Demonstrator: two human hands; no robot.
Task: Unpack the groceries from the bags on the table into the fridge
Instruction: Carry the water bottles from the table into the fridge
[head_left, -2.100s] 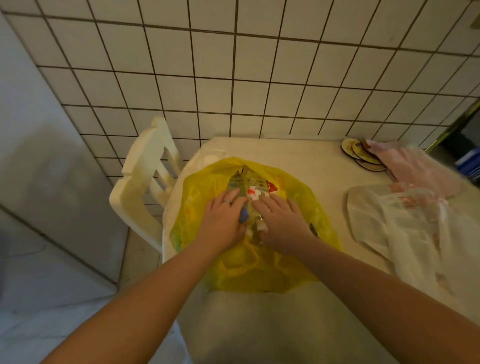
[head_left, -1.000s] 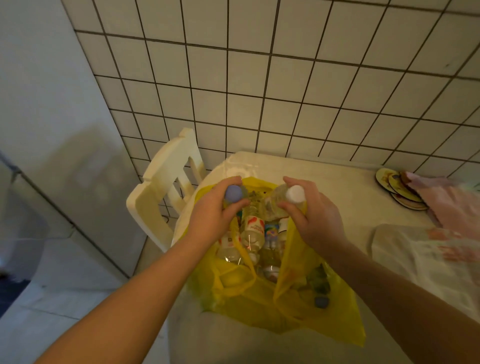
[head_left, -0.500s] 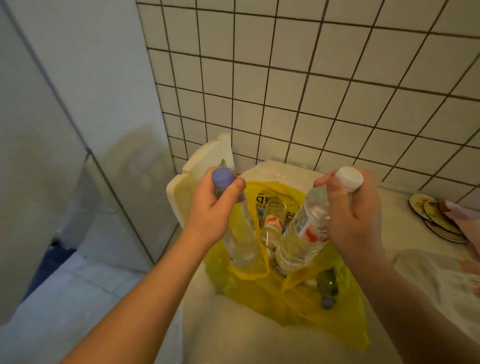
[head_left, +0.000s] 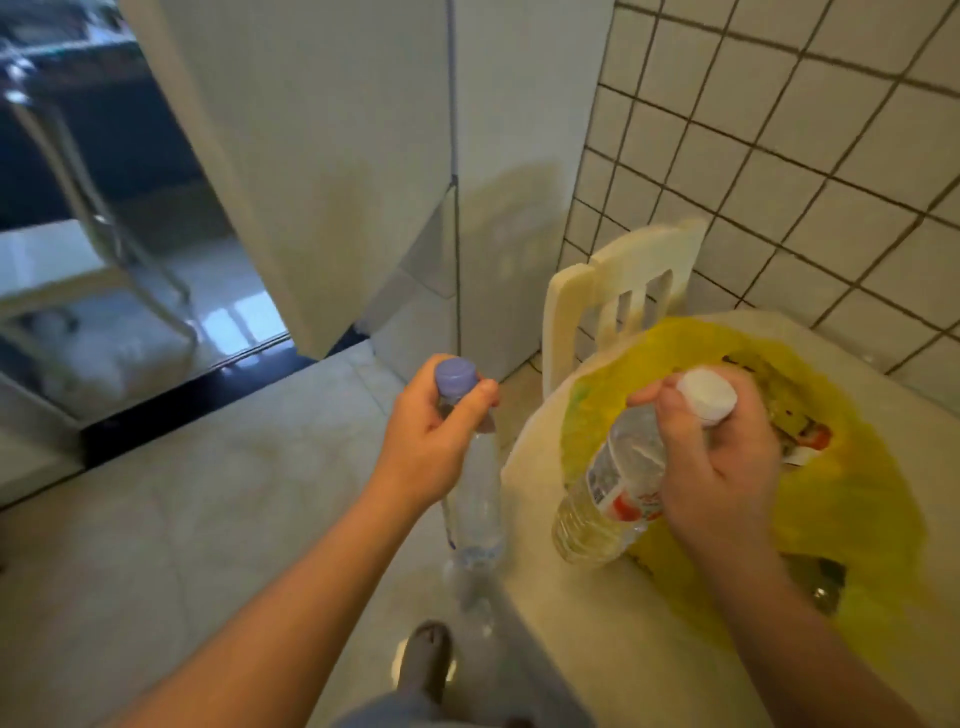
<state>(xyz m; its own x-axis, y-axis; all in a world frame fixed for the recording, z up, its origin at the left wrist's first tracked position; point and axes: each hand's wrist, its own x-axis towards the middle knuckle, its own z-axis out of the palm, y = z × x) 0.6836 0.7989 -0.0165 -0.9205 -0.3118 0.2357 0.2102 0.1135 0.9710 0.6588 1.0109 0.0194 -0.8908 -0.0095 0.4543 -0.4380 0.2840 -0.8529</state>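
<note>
My left hand (head_left: 434, 441) grips the neck of a clear bottle with a purple cap (head_left: 475, 499), which hangs upright over the floor just left of the table edge. My right hand (head_left: 711, 467) grips the neck of a clear bottle with a white cap and a red-and-white label (head_left: 613, 483), tilted above the table edge. The yellow plastic bag (head_left: 852, 519) lies open on the table (head_left: 550, 613) under my right hand, with more items partly visible inside. The white fridge (head_left: 322, 156) stands at upper left, its doors closed.
A white plastic chair (head_left: 618, 296) stands between the fridge and the table, against the tiled wall (head_left: 779, 156). Pale tiled floor (head_left: 182, 493) stretches to the left. A dark doorway with a metal-legged frame (head_left: 93, 208) lies beyond it. My foot (head_left: 423, 660) shows at the bottom.
Both hands have lifted a bottle each out of the yellow bag. The view has swung left toward the fridge, and the purple-capped bottle has moved off the table over the floor.
</note>
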